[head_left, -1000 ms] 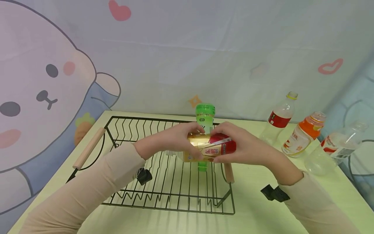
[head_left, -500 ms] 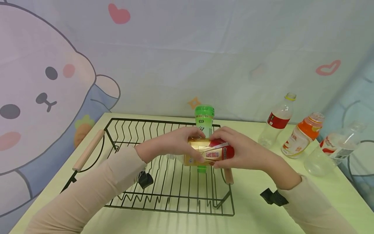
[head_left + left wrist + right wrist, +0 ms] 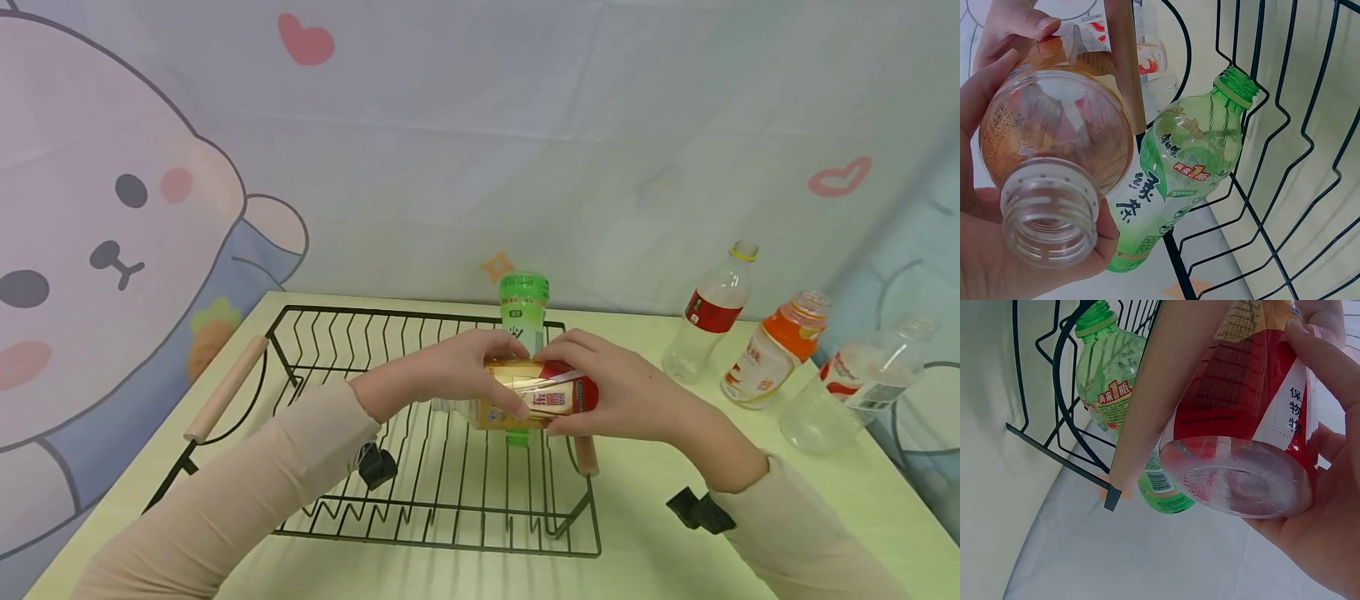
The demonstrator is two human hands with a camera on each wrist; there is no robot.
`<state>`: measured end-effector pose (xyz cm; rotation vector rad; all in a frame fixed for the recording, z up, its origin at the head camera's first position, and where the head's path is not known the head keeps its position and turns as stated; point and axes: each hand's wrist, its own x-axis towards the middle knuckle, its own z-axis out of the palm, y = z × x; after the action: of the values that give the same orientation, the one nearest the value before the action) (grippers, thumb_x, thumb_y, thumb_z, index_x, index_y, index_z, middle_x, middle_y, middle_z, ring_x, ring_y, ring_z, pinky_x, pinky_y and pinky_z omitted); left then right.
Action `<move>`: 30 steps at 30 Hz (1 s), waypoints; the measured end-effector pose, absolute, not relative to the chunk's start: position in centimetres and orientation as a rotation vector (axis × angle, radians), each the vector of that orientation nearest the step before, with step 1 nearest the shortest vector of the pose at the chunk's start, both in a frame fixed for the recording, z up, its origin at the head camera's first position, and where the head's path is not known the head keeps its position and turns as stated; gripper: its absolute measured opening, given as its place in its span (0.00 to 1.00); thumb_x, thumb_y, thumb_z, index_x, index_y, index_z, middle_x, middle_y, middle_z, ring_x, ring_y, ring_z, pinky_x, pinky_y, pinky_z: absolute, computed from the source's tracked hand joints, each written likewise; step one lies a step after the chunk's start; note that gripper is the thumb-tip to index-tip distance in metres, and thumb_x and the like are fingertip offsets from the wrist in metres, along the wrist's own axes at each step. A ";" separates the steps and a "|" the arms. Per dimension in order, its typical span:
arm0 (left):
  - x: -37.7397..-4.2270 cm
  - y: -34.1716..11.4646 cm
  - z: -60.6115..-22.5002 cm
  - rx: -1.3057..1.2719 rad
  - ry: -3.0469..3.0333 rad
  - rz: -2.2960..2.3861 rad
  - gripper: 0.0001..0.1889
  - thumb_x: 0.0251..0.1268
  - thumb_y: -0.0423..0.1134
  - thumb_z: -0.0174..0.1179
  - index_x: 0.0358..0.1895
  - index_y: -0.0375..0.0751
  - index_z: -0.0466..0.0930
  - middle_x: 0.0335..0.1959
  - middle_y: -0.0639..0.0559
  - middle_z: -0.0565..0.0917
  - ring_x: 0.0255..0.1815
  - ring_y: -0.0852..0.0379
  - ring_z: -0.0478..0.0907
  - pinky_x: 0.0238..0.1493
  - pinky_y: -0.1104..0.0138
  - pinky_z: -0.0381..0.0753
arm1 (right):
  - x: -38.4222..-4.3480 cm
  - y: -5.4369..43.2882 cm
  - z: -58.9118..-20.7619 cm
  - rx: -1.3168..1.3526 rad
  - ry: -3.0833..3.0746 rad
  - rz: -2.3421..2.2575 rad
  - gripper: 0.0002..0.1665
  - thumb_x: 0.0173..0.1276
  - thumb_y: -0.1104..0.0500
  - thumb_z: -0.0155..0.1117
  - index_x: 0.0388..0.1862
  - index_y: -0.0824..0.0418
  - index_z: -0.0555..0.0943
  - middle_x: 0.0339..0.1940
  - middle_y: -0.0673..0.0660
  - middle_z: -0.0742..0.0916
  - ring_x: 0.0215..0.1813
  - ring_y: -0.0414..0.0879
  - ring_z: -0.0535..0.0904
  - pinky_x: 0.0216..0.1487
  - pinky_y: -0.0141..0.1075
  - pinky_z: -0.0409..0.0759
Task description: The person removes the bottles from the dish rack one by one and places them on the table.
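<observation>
Both hands hold a plastic drink bottle (image 3: 542, 395) with a gold and red label, lying sideways above the right part of a black wire dish rack (image 3: 442, 545). My left hand (image 3: 465, 367) grips its neck half. In the left wrist view its capless mouth (image 3: 1050, 234) faces the camera. My right hand (image 3: 637, 392) wraps the red base end; the right wrist view shows the clear bottom (image 3: 1238, 478). Behind the held bottle, a green tea bottle (image 3: 523, 310) stands upside down in the rack, neck lowest, its middle hidden by the hands.
Wooden handles (image 3: 227, 389) flank the rack, the right handle (image 3: 587, 457) close below the held bottle. On the table's right stand a red-labelled clear bottle (image 3: 712, 312), an orange-topped bottle (image 3: 763, 362) and another clear bottle (image 3: 862, 383). A printed cloth (image 3: 450, 150) hangs behind.
The head view has tilted slightly, so the scene sits a little lower. Both hands keep hold of the gold and red bottle with hardly any movement over the rack.
</observation>
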<state>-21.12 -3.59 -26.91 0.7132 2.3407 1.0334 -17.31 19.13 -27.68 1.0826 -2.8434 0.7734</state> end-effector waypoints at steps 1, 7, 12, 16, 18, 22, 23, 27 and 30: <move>-21.1 -3.6 -26.9 0.719 2.344 1.029 0.33 0.48 0.45 0.73 0.60 0.45 0.72 0.50 0.54 0.80 0.46 0.55 0.76 0.46 0.64 0.76 | -17.3 19.2 -27.7 1.078 -2.843 0.759 0.37 0.50 0.49 0.79 0.58 0.53 0.75 0.52 0.44 0.77 0.51 0.39 0.73 0.49 0.38 0.79; -21.0 -3.3 -26.7 0.740 2.348 1.020 0.32 0.49 0.45 0.73 0.60 0.45 0.72 0.49 0.54 0.80 0.46 0.55 0.75 0.47 0.64 0.76 | -17.1 19.3 -27.7 1.059 -2.831 0.680 0.36 0.50 0.47 0.79 0.57 0.52 0.75 0.51 0.44 0.77 0.48 0.38 0.74 0.47 0.37 0.79; -20.9 -3.1 -26.6 0.737 2.344 1.020 0.32 0.49 0.45 0.73 0.59 0.46 0.73 0.48 0.54 0.80 0.46 0.55 0.75 0.47 0.64 0.76 | -17.0 19.5 -27.6 1.044 -2.827 0.638 0.36 0.49 0.47 0.79 0.57 0.53 0.75 0.50 0.44 0.78 0.47 0.38 0.75 0.46 0.37 0.79; -20.9 -2.9 -26.7 0.738 2.349 1.021 0.32 0.49 0.45 0.73 0.59 0.46 0.73 0.48 0.54 0.80 0.46 0.55 0.75 0.47 0.64 0.76 | -16.8 19.5 -27.5 1.024 -2.828 0.591 0.37 0.48 0.46 0.79 0.57 0.53 0.76 0.49 0.44 0.78 0.46 0.38 0.76 0.45 0.37 0.79; -20.9 -2.9 -26.7 0.740 2.353 1.021 0.32 0.49 0.45 0.73 0.59 0.46 0.73 0.48 0.54 0.80 0.46 0.56 0.76 0.47 0.64 0.76 | -16.7 19.4 -27.5 1.020 -2.821 0.570 0.37 0.48 0.46 0.80 0.56 0.53 0.76 0.49 0.44 0.78 0.46 0.38 0.76 0.44 0.37 0.79; -20.9 -2.9 -26.6 0.748 2.349 1.029 0.32 0.49 0.45 0.73 0.60 0.45 0.73 0.48 0.54 0.80 0.45 0.56 0.76 0.47 0.65 0.76 | -16.8 19.4 -27.7 1.036 -2.787 0.541 0.37 0.47 0.46 0.80 0.56 0.54 0.76 0.48 0.45 0.79 0.44 0.38 0.76 0.42 0.36 0.79; -20.9 -2.9 -26.6 0.751 2.350 1.028 0.32 0.49 0.46 0.73 0.60 0.45 0.72 0.48 0.53 0.80 0.45 0.56 0.76 0.46 0.65 0.76 | -16.8 19.4 -27.7 1.045 -2.774 0.533 0.37 0.47 0.46 0.80 0.55 0.54 0.76 0.48 0.45 0.79 0.44 0.38 0.76 0.41 0.36 0.79; -20.9 -2.9 -26.4 0.760 2.350 1.017 0.33 0.49 0.46 0.73 0.61 0.44 0.72 0.48 0.52 0.80 0.45 0.55 0.75 0.45 0.65 0.76 | -16.9 19.5 -27.9 1.068 -2.743 0.515 0.34 0.50 0.47 0.78 0.55 0.54 0.77 0.48 0.46 0.79 0.43 0.38 0.76 0.40 0.36 0.79; -21.0 -2.9 -26.3 0.764 2.352 1.004 0.34 0.49 0.46 0.73 0.61 0.44 0.72 0.48 0.52 0.80 0.44 0.55 0.75 0.44 0.66 0.76 | -16.9 19.6 -27.9 1.067 -2.736 0.519 0.34 0.50 0.47 0.78 0.55 0.53 0.77 0.49 0.46 0.79 0.44 0.38 0.76 0.40 0.36 0.79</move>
<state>-20.98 -2.94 -26.32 0.7640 2.3524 1.0041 -16.93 19.58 -27.87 1.0673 -2.7359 0.5190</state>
